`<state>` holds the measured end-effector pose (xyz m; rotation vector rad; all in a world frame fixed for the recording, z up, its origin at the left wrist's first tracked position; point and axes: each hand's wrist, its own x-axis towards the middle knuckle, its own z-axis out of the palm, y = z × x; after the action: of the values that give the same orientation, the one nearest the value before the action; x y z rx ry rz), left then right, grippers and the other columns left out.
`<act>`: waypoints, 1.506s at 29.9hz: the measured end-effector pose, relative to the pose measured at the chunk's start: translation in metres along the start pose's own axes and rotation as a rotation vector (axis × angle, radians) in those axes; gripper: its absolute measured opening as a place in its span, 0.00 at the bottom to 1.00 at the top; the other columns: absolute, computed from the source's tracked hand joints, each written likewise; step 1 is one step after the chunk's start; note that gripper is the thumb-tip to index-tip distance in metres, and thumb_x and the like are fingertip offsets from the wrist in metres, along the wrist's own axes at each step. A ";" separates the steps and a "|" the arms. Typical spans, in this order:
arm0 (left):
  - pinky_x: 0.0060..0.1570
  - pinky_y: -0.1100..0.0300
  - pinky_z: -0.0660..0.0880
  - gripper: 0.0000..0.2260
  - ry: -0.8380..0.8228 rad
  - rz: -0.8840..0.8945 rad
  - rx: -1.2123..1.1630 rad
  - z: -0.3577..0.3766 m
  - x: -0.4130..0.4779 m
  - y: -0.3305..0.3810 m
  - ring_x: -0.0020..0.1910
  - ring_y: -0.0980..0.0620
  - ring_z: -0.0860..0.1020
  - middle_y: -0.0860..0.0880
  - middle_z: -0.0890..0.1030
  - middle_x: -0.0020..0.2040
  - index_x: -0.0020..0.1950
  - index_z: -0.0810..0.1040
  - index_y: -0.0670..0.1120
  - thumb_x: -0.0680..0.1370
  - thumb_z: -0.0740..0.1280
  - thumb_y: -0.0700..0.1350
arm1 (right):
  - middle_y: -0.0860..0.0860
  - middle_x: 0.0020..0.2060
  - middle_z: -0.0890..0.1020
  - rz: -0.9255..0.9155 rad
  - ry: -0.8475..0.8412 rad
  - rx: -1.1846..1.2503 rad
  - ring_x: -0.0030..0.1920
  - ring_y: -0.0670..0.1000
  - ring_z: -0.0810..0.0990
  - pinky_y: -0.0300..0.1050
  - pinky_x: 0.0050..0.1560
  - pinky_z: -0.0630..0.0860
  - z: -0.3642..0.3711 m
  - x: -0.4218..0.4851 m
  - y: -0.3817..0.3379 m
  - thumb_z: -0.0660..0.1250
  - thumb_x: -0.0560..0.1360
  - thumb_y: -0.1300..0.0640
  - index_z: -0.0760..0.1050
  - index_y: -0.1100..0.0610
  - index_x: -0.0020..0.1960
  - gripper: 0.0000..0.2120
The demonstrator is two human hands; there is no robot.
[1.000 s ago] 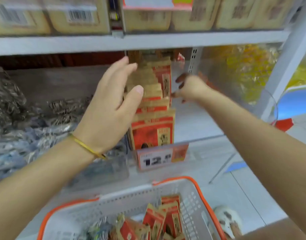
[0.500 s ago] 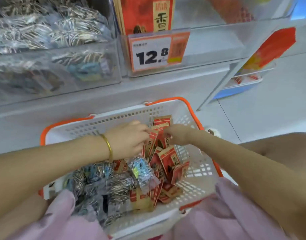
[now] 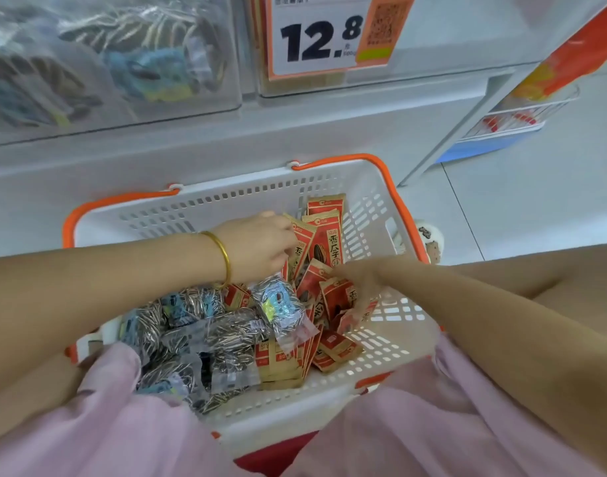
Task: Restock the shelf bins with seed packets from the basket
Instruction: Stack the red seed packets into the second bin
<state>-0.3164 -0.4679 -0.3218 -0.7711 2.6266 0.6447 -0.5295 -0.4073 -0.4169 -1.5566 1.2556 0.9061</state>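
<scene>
The basket (image 3: 226, 201), white with an orange rim, is sitting low in the view, just below the shelf (image 3: 226, 142), with its near edge lying under pink cloth (image 3: 432, 425). Inside it, the red packets (image 3: 324, 235) are crowding the half from 12 to 4 o'clock, some standing upright against the far wall and others lying flat toward 5 o'clock. The clear packets (image 3: 209, 325) of striped seeds are piling up from 7 to 9 o'clock, one of them leaning over the red ones at the centre. The left hand (image 3: 260, 246), wearing a gold bangle (image 3: 222, 256), is reaching in from 9 o'clock, and its fingers are curling round the upright red packets at about 12 o'clock of the basket. The right hand (image 3: 360, 280) is coming in from 3 o'clock and dipping its fingers among the red packets near the centre; it is blurred, so whether it is grasping any I cannot tell. Up at 12 o'clock of the view, a price tag (image 3: 315, 32) reading 12.8 is hanging on a bin front, and at 10 o'clock a clear bin (image 3: 123, 63) is holding more striped-seed packets. Pale floor (image 3: 501, 208) is showing at 2 o'clock.
</scene>
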 end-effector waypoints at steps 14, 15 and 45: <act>0.62 0.60 0.67 0.22 0.038 -0.084 -0.248 0.001 -0.001 0.015 0.64 0.52 0.70 0.49 0.69 0.67 0.71 0.65 0.48 0.78 0.63 0.51 | 0.46 0.38 0.72 0.039 0.723 -0.245 0.41 0.50 0.72 0.41 0.33 0.65 -0.038 -0.091 -0.029 0.59 0.79 0.54 0.71 0.52 0.44 0.06; 0.64 0.60 0.66 0.27 0.038 -0.094 -0.322 -0.001 -0.001 0.018 0.66 0.53 0.69 0.49 0.67 0.69 0.73 0.61 0.48 0.77 0.65 0.52 | 0.45 0.38 0.72 0.026 0.784 -0.223 0.42 0.49 0.72 0.42 0.39 0.68 -0.046 -0.108 -0.032 0.60 0.79 0.52 0.73 0.52 0.45 0.06; 0.45 0.58 0.68 0.23 0.923 0.122 -0.195 -0.194 -0.031 0.079 0.44 0.53 0.73 0.50 0.76 0.44 0.52 0.75 0.46 0.77 0.52 0.62 | 0.58 0.53 0.83 -0.846 0.855 1.557 0.52 0.56 0.83 0.57 0.53 0.79 -0.086 -0.267 -0.030 0.80 0.56 0.55 0.77 0.59 0.59 0.32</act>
<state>-0.3718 -0.4930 -0.1192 -1.1912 3.4935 0.6964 -0.5568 -0.4044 -0.1363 -0.8401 1.0665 -1.2055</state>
